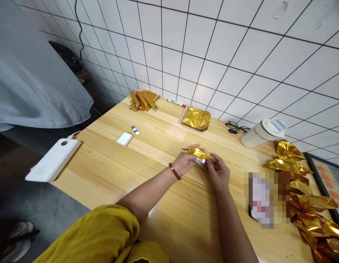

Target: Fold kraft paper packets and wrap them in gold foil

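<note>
Both my hands meet over the middle of the wooden table (109, 171) and hold one piece of gold foil paper (196, 152). My left hand (185, 161), with a bead bracelet on its wrist, grips the foil's left part with curled fingers. My right hand (218, 172) pinches the foil's right end. The foil is folded into a narrow strip with a silvery underside showing. It is held just above the tabletop.
A stack of folded gold pieces (143, 100) and a flat gold sheet pile (196, 118) lie at the far edge by a marker (176, 103). Loose gold foil (303, 190) heaps at the right. Glasses (236, 127), a cup (261, 133), a charger (124, 138) and a power bank (52, 159) are about.
</note>
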A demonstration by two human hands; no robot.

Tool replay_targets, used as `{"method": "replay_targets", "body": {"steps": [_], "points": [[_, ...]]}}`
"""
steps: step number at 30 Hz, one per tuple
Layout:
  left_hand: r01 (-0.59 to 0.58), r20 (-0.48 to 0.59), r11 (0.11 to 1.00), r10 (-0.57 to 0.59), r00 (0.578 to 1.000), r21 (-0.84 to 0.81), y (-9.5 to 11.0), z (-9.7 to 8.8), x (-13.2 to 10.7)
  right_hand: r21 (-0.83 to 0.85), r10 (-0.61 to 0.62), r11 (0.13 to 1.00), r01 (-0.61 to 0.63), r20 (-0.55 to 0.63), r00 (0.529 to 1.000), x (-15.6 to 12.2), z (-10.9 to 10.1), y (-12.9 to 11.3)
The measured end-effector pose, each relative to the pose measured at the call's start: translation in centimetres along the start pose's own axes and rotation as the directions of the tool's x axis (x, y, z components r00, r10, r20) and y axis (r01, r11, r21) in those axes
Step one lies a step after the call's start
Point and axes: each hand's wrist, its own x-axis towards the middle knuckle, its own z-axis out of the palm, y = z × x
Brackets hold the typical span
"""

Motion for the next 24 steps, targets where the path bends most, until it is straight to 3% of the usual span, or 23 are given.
{"method": "replay_targets", "body": {"steps": [6, 12, 18, 24], "points": [[-0.072, -0.009, 0.993, 0.071, 0.997, -0.095, 0.34, 0.07, 0.15, -0.046, -0.038, 0.998, 0.037, -0.006, 0.999, 0.08, 0.05, -0.07], [0.049, -0.06, 0.999, -0.05, 0.997, -0.019, 0.16, 0.28, -0.19, -0.122, -0.15, 0.98, 0.154, 0.046, 0.988, -0.13, 0.12, -0.46], [-0.016, -0.059, 1.0, 0.015, 0.998, -0.005, -0.12, 0.34, -0.07, 0.022, -0.081, 0.997, 0.079, 0.128, 0.988, -0.19, -0.51, -0.64], [-0.06, -0.06, 0.998, 0.062, 0.996, 0.033, -0.39, 0.44, -0.14, 0.018, -0.067, 0.998, 0.065, 0.147, 0.987, -0.16, -0.31, -0.78]]}}
